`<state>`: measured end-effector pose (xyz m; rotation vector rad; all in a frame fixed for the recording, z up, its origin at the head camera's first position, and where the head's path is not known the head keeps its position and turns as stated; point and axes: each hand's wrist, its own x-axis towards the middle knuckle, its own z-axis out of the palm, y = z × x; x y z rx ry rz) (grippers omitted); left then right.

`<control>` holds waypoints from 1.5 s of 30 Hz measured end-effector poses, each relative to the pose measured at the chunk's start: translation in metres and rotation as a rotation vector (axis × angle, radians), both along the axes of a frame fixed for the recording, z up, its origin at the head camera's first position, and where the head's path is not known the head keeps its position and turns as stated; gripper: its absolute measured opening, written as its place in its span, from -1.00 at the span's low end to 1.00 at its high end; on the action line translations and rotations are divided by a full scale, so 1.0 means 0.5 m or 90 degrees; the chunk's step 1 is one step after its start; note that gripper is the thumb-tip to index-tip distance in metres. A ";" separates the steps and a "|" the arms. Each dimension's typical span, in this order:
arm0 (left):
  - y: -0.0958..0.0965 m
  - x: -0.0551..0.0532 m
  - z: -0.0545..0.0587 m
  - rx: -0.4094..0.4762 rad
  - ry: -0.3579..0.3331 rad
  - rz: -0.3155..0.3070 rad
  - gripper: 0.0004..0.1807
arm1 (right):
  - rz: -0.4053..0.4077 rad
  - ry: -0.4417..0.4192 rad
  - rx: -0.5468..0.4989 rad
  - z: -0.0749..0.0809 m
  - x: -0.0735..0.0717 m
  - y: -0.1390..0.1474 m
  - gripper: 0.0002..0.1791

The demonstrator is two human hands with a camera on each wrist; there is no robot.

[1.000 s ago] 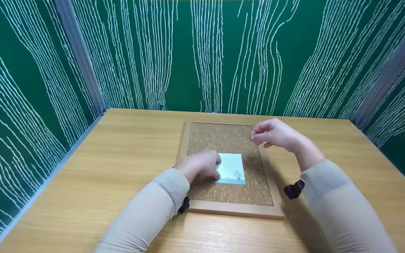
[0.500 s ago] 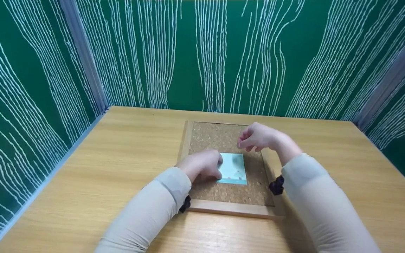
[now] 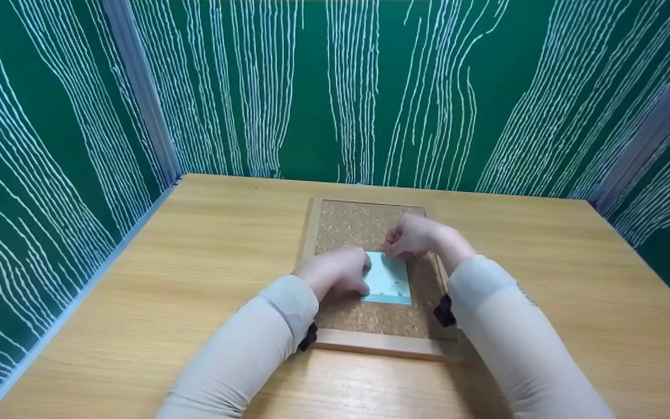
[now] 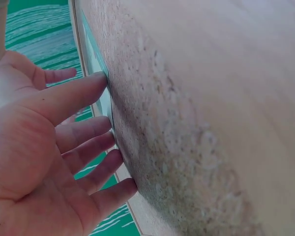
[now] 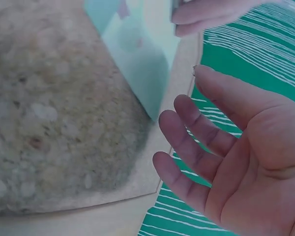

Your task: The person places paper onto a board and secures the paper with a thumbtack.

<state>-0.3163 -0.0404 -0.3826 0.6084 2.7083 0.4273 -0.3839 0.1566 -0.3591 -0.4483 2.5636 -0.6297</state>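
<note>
A pale turquoise picture card (image 3: 386, 280) lies on a wood-framed corkboard (image 3: 364, 320). My left hand (image 3: 335, 269) holds down the card's left side; in the left wrist view its thumb and fingertips press along the card's edge and the cork, fingers nearly straight. Over the card's top right corner is my right hand (image 3: 419, 237), thumb and forefinger brought together. In the right wrist view a tiny shiny thing (image 5: 194, 71) shows at the thumb tip; I cannot tell its kind. The other fingers there are loosely bent, and the forefinger is hidden behind the thumb.
The corkboard rests on a light wooden table (image 3: 224, 233). Green panels (image 3: 306, 116) with white wavy lines enclose the table at the back and sides. Each wrist carries a black camera.
My right hand has moved left and down from the board's upper right edge to the card's top right corner. The left hand stays on the card's left side.
</note>
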 end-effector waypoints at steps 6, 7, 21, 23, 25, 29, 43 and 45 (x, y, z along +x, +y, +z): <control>0.001 0.000 0.002 0.002 -0.002 0.009 -0.62 | 0.018 0.031 0.038 -0.011 0.000 -0.019 -0.90; 0.001 0.000 0.001 0.001 -0.001 0.007 -0.62 | 0.018 0.037 0.042 -0.013 0.000 -0.020 -0.90; 0.003 -0.004 -0.007 -0.001 0.006 -0.010 -0.72 | 0.036 0.111 0.066 -0.035 -0.001 -0.030 -0.91; 0.003 -0.004 -0.008 0.000 0.007 -0.007 -0.73 | 0.030 0.110 0.064 -0.036 -0.001 -0.030 -0.91; 0.003 -0.003 -0.007 0.001 0.005 -0.004 -0.72 | 0.026 0.109 0.061 -0.036 -0.001 -0.030 -0.90; 0.002 -0.001 -0.005 0.003 -0.004 0.002 -0.68 | 0.039 0.116 0.061 -0.038 -0.001 -0.028 -0.87; 0.003 0.003 -0.003 0.003 -0.011 0.008 -0.60 | 0.058 0.099 0.066 -0.039 -0.005 -0.023 -0.80; 0.003 0.002 -0.004 -0.003 -0.001 0.000 -0.62 | 0.058 0.095 0.065 -0.039 -0.007 -0.022 -0.78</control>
